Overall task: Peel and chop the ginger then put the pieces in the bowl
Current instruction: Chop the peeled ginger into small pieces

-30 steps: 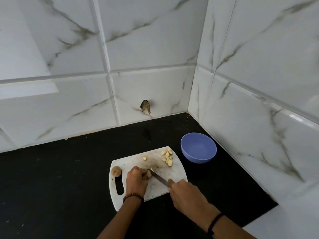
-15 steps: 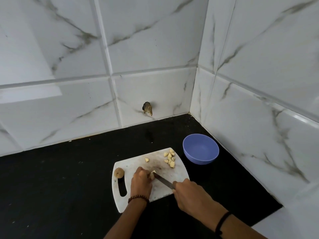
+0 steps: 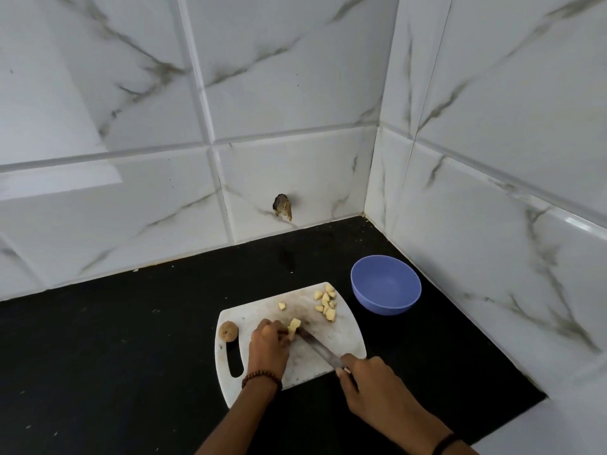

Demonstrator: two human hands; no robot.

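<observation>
Where our view begins, at the lower edge, two forearms reach onto a black countertop (image 3: 131, 356). The right wrist carries a dark band (image 3: 443, 443) and the left a brown bead bracelet (image 3: 261, 378).

We record the right hand (image 3: 371, 385) with its fingers curled round the handle of a kitchen knife (image 3: 317, 348). The handle is hidden inside the grip. The blade runs up and to the left across a white cutting board (image 3: 345, 339).

We find the left hand (image 3: 267, 348) knuckles-up on the board, its bent fingertips pinching a pale peeled ginger piece (image 3: 294, 324) near the board's middle. The knife's far end touches that piece on its right side.

At the board's left edge, just above the handle slot, sits a brown round offcut (image 3: 228, 331); we cannot tell from here whether it is skin or root.

Further up the board we note one loose yellow cube (image 3: 281, 306), and beyond it, in the far right corner, a small heap of chopped ginger pieces (image 3: 326, 302).

Just off that corner, apart from the board, a blue bowl (image 3: 386, 303) stands upright on the countertop, close to the right-hand wall.

Beyond lie white marble-veined wall tiles (image 3: 295, 77) meeting in a corner, with a rough dark hole (image 3: 282, 207) low in the back wall.
</observation>
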